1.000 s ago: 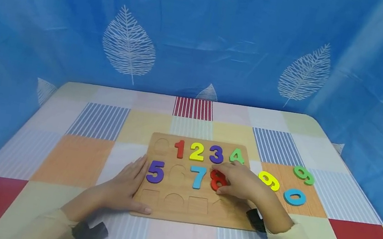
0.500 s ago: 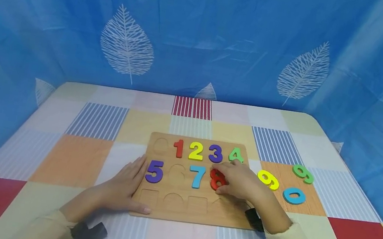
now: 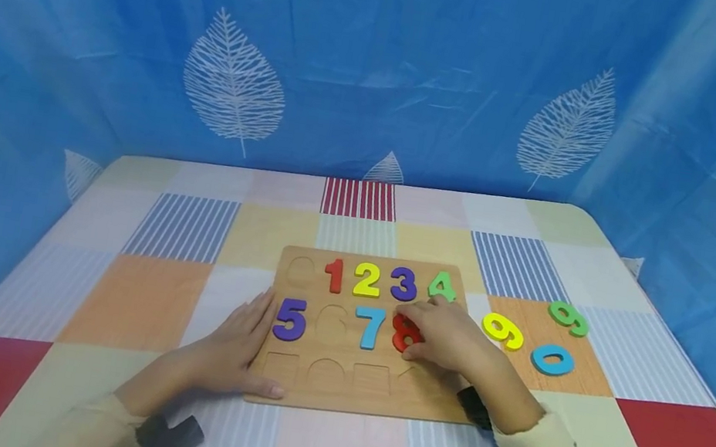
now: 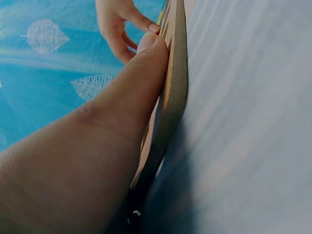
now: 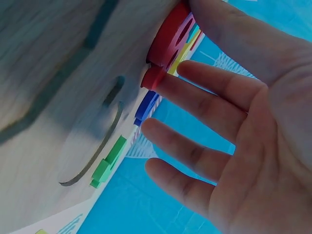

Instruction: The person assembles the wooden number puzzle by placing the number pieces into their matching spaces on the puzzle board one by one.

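Note:
My right hand (image 3: 442, 333) pinches a red number 8 (image 3: 406, 333) between thumb and fingers, over the right part of the wooden number board (image 3: 332, 387). In the right wrist view the red 8 (image 5: 168, 36) stands proud of the board, its other fingers spread loosely. Flat along the board's left edge lies my left hand (image 3: 233, 344), fingers straight, thumb on the front left corner. Purple 5 (image 3: 290, 320) and light blue 7 (image 3: 370, 327) sit in the same row as the 8, with a bare recess (image 3: 332, 324) between them.
Red 1 (image 3: 333, 275), yellow 2 (image 3: 367, 280), purple 3 (image 3: 404, 284) and green 4 (image 3: 443, 285) fill the back row. Right of the board lie a yellow 6-or-9 piece (image 3: 503, 330), a similar green piece (image 3: 569, 318) and a blue 0 (image 3: 552, 359). A blue curtain (image 3: 390, 64) hangs behind.
The head view has shifted and tilted slightly. Both hands stay in place at the board, and the right hand keeps its pinch on the red 8.

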Motion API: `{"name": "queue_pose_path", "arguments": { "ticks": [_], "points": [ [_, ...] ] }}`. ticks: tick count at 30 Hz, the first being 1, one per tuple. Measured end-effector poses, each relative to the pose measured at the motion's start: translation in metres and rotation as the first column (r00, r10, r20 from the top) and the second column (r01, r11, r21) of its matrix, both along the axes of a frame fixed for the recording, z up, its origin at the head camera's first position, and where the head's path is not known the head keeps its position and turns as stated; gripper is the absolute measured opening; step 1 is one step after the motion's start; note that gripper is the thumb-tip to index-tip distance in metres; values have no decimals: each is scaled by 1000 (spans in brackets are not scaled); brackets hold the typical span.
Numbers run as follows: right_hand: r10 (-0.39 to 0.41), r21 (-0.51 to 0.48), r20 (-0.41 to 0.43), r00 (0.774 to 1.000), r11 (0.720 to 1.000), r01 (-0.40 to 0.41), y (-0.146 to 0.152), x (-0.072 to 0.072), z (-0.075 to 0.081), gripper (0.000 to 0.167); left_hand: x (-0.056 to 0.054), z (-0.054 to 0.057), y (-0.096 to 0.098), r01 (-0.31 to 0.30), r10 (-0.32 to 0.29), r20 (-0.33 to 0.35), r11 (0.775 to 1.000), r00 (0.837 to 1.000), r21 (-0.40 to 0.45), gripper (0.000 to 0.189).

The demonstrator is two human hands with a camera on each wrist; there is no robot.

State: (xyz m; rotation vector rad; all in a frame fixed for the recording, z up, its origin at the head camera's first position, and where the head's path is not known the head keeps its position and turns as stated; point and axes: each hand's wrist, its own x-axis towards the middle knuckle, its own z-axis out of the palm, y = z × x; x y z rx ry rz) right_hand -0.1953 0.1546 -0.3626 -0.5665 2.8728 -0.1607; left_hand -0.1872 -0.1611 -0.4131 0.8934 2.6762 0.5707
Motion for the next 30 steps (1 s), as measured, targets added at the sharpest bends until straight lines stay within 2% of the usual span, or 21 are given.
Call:
{"name": "queue_pose_path", "arguments": {
  "ticks": [9,13,17,21,25,30],
  "points": [
    [0,-25,25,1000,1000,0,0,2,1,62,1,-2,-4,8,-8,-23,1000,1000,-3,121],
    [-3,-76,39,999,997,6,12,0,10,65,0,-2,-1,7,-7,-23,1000,1000,10,121],
    [-22,-91,17,1000,996,23,31,-4,19,67,0,-2,0,3,-3,-21,1000,1000,13,122],
    [-55,-87,15,998,995,56,51,-9,24,70,0,-2,0,-2,2,-21,1000,1000,9,122],
    [-124,-92,41,991,988,127,65,-13,29,73,0,-2,1,-6,6,-12,1000,1000,9,122],
    [-169,-75,51,984,982,173,80,-13,26,70,0,-1,1,-9,9,-3,1000,1000,-3,122]
  ]
}}
